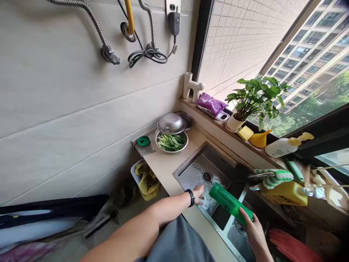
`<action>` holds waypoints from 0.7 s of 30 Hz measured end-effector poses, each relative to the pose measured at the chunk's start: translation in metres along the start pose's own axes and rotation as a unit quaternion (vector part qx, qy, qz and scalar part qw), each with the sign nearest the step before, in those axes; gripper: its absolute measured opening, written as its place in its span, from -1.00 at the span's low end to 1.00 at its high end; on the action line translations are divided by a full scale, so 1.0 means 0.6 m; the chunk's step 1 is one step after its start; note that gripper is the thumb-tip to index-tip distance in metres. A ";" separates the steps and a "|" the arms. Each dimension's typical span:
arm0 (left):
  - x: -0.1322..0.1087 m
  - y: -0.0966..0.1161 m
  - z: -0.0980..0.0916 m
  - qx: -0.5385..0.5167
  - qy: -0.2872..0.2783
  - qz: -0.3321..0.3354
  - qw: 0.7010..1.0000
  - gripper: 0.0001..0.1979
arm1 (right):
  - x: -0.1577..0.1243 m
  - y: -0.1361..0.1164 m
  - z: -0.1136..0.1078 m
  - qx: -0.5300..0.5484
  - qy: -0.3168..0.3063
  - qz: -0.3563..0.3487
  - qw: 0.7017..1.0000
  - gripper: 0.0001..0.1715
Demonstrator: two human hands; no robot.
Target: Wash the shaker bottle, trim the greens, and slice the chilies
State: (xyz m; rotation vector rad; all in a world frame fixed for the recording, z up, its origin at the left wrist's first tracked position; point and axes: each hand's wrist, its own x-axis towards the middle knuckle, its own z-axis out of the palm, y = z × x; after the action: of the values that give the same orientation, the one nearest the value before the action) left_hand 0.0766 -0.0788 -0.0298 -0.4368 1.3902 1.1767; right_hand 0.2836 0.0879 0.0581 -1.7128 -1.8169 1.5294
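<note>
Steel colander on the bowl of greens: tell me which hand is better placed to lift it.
Left, probably: the left hand is empty, over the sink, nearer the colander; the right hand grips the green bottle.

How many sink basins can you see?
2. One basin lies under the left hand, its drain showing; the other basin sits by the right hand, partly hidden by the green container it holds.

You've got glossy green plastic on that bottle (230, 203); your sink (200, 171) is brushed stainless steel, wet and gleaming; the perforated strainer (171, 123) and bowl (160, 143) shine like polished steel; the wall tiles (68, 102) look smooth, with a soft satin finish.
</note>
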 end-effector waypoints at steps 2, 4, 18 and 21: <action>-0.005 0.004 -0.001 0.012 -0.006 -0.004 1.000 -0.28 | 0.003 0.003 -0.007 0.011 -0.004 0.025 1.000 -0.14; -0.010 0.009 0.002 0.021 -0.010 -0.004 1.000 -0.27 | 0.007 0.008 -0.014 -0.011 0.025 0.037 0.999 -0.13; -0.169 0.041 0.051 0.003 -0.227 0.180 0.957 -0.09 | -0.051 -0.004 0.023 0.271 -0.122 -0.014 0.955 -0.28; -0.229 0.068 0.080 -0.023 -0.253 0.371 0.893 -0.17 | -0.077 -0.030 0.031 0.297 -0.213 -0.036 0.930 -0.26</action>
State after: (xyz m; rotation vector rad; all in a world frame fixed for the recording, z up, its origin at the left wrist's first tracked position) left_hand 0.0993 -0.0735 0.1196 0.4094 1.0754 1.7814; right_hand 0.2729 0.0437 0.0858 -1.0770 -1.3228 2.2474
